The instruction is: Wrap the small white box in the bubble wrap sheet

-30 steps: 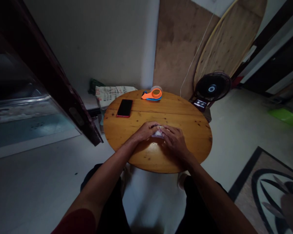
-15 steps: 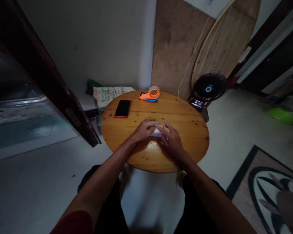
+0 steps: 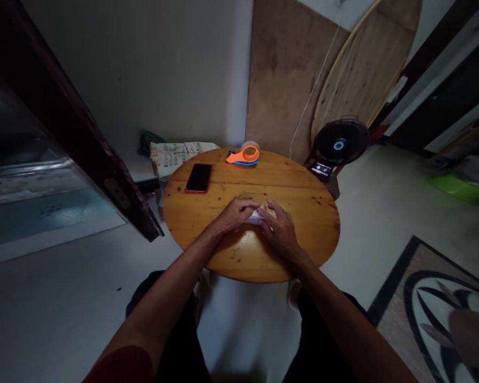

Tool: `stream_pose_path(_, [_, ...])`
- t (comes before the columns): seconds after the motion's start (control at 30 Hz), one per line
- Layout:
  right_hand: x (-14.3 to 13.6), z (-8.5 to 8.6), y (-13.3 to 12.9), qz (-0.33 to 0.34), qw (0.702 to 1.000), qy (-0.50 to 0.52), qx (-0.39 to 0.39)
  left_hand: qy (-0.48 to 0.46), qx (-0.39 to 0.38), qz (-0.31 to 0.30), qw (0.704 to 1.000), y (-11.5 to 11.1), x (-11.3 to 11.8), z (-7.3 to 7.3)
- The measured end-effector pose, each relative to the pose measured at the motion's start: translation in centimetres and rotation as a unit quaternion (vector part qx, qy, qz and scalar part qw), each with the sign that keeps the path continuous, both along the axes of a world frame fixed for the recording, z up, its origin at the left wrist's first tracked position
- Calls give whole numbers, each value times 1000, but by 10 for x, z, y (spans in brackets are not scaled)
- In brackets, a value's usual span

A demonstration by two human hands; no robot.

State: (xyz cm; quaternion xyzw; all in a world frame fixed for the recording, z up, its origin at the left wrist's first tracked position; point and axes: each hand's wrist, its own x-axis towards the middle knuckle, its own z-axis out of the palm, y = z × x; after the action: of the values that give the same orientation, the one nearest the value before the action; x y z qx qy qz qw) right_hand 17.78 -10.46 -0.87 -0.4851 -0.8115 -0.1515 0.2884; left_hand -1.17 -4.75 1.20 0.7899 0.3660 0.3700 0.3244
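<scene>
A small whitish, shiny packet [image 3: 254,217] lies on the round wooden table [image 3: 239,260], partly covered by my fingers; its exact kind I cannot make out. From the left, my left hand [image 3: 236,213] closes on it with bent fingers. My right hand [image 3: 280,226] grips it from the right, thumb low and forefinger across its top. Beyond my hands, near the far edge, stands an orange and blue tape dispenser [image 3: 245,155] with a roll of clear tape. A dark-screened phone [image 3: 198,177] with a red edge rests at the far left of the tabletop.
A printed sack [image 3: 179,153] is behind the table at the left. A dark fan [image 3: 338,143] stands at the back right, before a large round board [image 3: 367,69] leaning on the wall. The edge of a dark door [image 3: 104,165] rises at the left.
My fingers have shifted slightly over the packet, and less of its top shows. The whole view has moved a little; the phone and tape dispenser stay in place.
</scene>
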Motion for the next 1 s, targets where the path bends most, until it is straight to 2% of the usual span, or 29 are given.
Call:
stream_pose_path(0.43, [-2,4,-3,5,1000,3,5,-65,-59,-21,996,2,1,-5])
stream_pose_path(0.73, [-3,4,-3,2,1000,23,-12,-57,-56,-16,997,2,0,-4])
stream_pose_path(1.0, [-4,7,-5,6,1000,-4,-15,-84,-69,-31,994,3,-1,-5])
